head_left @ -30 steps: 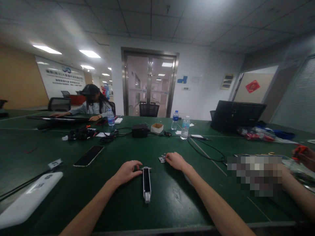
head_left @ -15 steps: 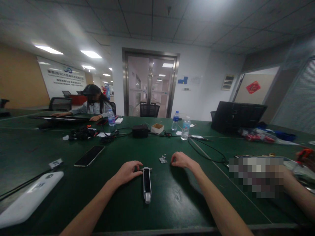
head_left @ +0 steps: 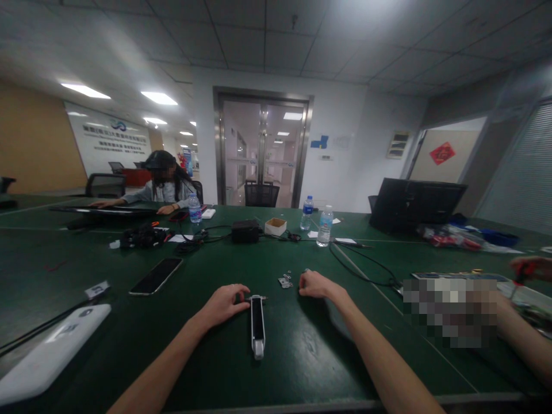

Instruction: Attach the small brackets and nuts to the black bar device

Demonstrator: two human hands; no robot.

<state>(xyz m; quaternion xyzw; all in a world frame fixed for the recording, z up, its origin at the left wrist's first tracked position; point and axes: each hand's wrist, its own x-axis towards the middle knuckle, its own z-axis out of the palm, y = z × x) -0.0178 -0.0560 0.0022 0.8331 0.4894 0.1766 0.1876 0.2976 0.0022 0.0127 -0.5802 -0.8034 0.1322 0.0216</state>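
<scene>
A narrow white device with a long dark screen (head_left: 257,325) lies lengthwise on the green table. A thin metal piece crosses its far end. My left hand (head_left: 227,302) rests beside that end, thumb and index finger curved and apart at the tips, close to the metal piece; a touch cannot be made out. My right hand (head_left: 317,284) rests on the table with its fingers curled closed. Whatever they hold, if anything, is hidden. Just left of it lie several small metal parts (head_left: 285,282).
A phone (head_left: 157,276) and a larger white casing (head_left: 60,351) lie left. Farther back are a black adapter (head_left: 245,230), cables, an open small box (head_left: 275,226) and water bottles (head_left: 325,227). At right, another person's hand (head_left: 528,267) holds a red tool; someone sits across the table.
The view has shifted very slightly. My right hand's fingers have curled a little more, while my left hand stays by the device. At right, the other person's hand with the red tool has moved.
</scene>
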